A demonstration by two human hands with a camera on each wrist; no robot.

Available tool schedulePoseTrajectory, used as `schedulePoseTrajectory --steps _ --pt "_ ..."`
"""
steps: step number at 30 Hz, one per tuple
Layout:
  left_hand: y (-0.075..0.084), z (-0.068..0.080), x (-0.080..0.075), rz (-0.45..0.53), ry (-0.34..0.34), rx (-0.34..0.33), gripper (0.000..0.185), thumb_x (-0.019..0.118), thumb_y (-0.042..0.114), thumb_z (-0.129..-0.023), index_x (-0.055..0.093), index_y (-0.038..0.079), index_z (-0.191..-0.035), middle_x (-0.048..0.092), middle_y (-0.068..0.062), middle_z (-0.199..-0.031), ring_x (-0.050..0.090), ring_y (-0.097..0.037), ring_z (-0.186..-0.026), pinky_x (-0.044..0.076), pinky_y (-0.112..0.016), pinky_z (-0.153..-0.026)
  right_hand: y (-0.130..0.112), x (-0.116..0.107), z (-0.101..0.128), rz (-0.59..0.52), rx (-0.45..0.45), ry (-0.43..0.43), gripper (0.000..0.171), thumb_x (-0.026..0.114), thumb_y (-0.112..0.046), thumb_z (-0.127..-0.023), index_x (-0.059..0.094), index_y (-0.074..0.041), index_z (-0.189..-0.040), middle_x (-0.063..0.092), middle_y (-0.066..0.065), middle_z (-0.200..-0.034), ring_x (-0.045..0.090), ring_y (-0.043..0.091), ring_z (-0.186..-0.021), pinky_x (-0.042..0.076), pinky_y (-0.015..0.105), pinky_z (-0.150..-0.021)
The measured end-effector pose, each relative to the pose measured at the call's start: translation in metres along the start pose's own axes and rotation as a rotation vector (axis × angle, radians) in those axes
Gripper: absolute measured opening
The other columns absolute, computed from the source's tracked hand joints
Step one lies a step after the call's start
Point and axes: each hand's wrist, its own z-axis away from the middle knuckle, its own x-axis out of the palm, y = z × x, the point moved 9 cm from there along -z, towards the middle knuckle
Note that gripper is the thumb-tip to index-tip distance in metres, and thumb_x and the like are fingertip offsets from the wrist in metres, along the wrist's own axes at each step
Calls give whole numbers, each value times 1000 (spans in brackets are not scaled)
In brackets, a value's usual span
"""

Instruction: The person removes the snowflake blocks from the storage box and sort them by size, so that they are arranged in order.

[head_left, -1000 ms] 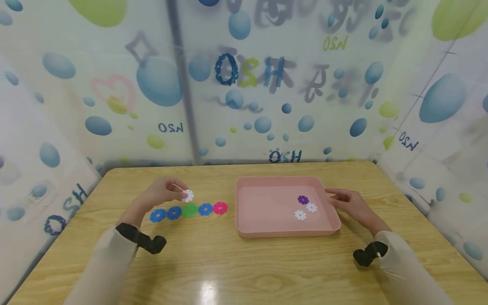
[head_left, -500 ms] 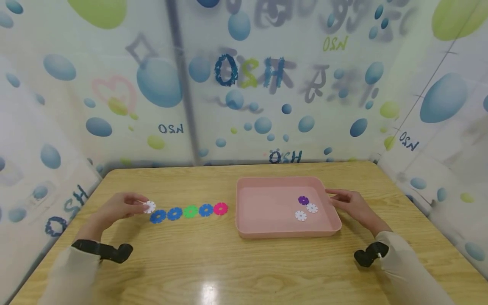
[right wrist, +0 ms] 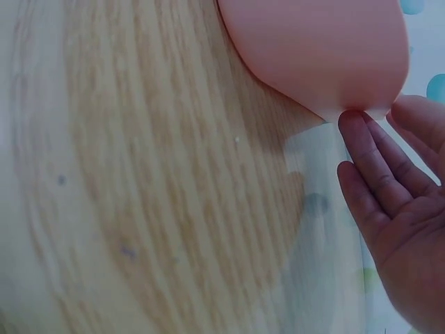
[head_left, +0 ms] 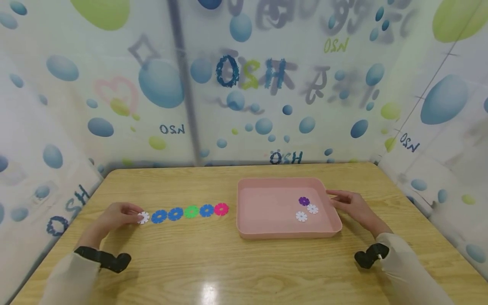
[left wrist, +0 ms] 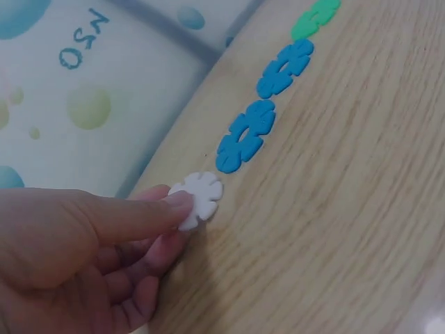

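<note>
My left hand (head_left: 114,214) pinches a white disc (head_left: 143,217) on the table, left of the pink tray (head_left: 267,231); my right hand (head_left: 352,205) rests open-fingered against the tray's right rim.

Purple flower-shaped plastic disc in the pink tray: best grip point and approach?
Pinch the purple flower-shaped plastic disc by its notched rim, coming straight down from above. It lies flat on the floor of the pink plastic tray, so there is probably no side access. A white flower-shaped disc sits close at its near right; place fingers on the far-left rim.
</note>
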Motion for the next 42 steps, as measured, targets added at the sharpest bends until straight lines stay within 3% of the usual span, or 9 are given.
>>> schedulePoseTrajectory --steps 4,8,19,28,31,35,42 --pt "0 -2 0 -60 38 -10 35 66 16 -84 58 -12 -104 60 -5 -84 51 -14 -73 43 -27 -62 0 0 -1 5 5 4 53 57 -35 -91 47 -4 -133 54 21 -122 55 25 -95 47 32 -79" --pt "2 -3 2 -89 34 -18 31 65 13 -85 59 -11 -103 58 -6 -83 49 -17 -73 41 -29 -62 0 0 -1 5 6 8 53 56 -35 -91 47 -4 -133 52 21 -124 54 25 -96 47 31 -80" --pt "2 -3 4 -85 21 -27 27 62 10 -85 59 -11 -103 57 -5 -82 47 -17 -72 40 -26 -59 -2 -1 1 3 2 7 53 56 -34 -91 46 -3 -133 53 23 -122 54 27 -96 47 30 -79" --pt "2 -4 -2 -99 40 -55 41 62 25 -88 58 -8 -111 58 -21 -105 52 -26 -89 44 -35 -72 -1 -1 1 7 -4 10 54 56 -34 -91 46 -3 -133 53 23 -122 54 27 -96 47 29 -78" --pt "14 -4 -1 -78 47 -43 46 61 29 -88 55 -8 -115 57 -22 -106 53 -26 -90 45 -35 -73 -2 -1 1 9 -3 10 54 56 -35 -91 46 -3 -133 53 23 -122 54 27 -97 47 31 -79" --pt "44 -8 8 -39 38 37 47 59 29 -90 52 -8 -118 58 -21 -105 55 -27 -91 46 -35 -73 -2 -1 2 10 0 9 54 56 -35 -91 45 -3 -133 53 23 -122 55 28 -98 47 33 -80" --pt "99 -22 40 33 -32 187 41 59 23 -90 53 -7 -118 57 -14 -102 55 -26 -92 45 -41 -78 1 -1 1 9 11 14 54 57 -35 -91 46 -3 -133 52 23 -123 55 28 -98 47 36 -82"
